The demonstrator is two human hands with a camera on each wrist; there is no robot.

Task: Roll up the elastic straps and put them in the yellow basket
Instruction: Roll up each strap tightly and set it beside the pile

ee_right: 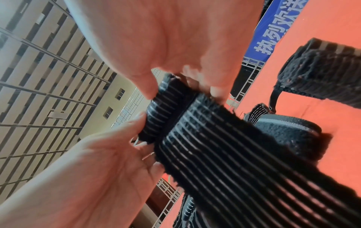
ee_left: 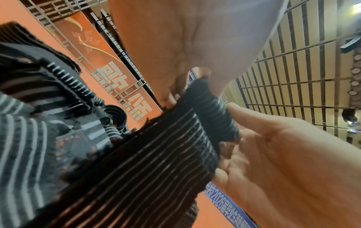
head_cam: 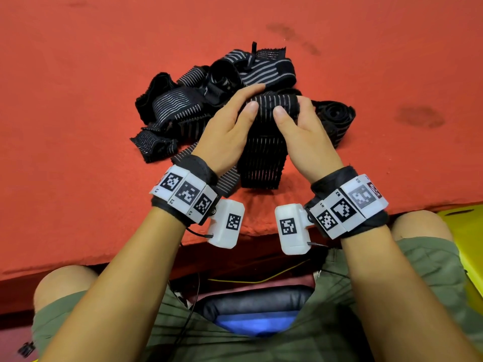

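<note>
Both hands hold one black elastic strap with grey stripes over the red table. Its top end is wound into a small roll (head_cam: 277, 100), and its loose tail (head_cam: 261, 163) hangs down onto the cloth. My left hand (head_cam: 248, 103) grips the roll's left end, thumb in front and fingers over the top. My right hand (head_cam: 295, 111) grips the right end the same way. The wrist views show the roll (ee_left: 213, 114) (ee_right: 166, 112) pinched between thumbs and fingers. A corner of the yellow basket (head_cam: 467, 231) shows at the right edge, below the table.
A heap of loose striped straps (head_cam: 196, 100) lies just behind and left of my hands. One coiled strap (head_cam: 337, 118) lies to the right. The red table cloth (head_cam: 104, 74) spreads wide all round. The table's front edge (head_cam: 130, 259) runs above my knees.
</note>
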